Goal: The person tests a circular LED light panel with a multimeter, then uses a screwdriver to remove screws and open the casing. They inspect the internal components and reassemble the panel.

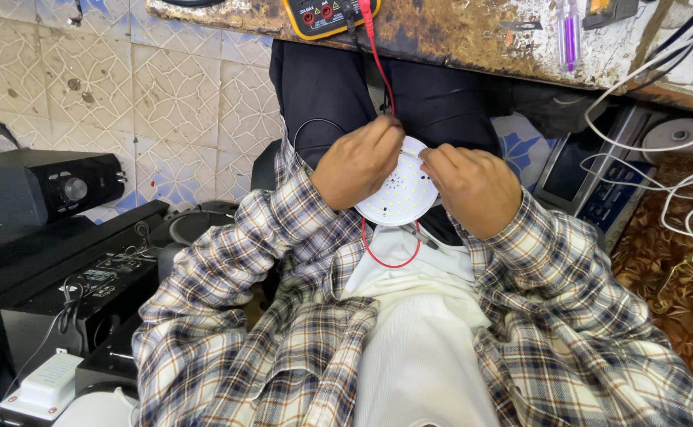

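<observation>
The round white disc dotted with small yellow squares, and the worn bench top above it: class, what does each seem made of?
Round white disc: probably a painted metal or composite circuit board; flat, matte, thin-edged. Worn bench top: the brown, flaking surface suggests rusted painted metal, though aged wood is possible.

Purple pen [570,35] on rusty bench [457,32], black speaker [42,187], white cables [662,150]
</observation>
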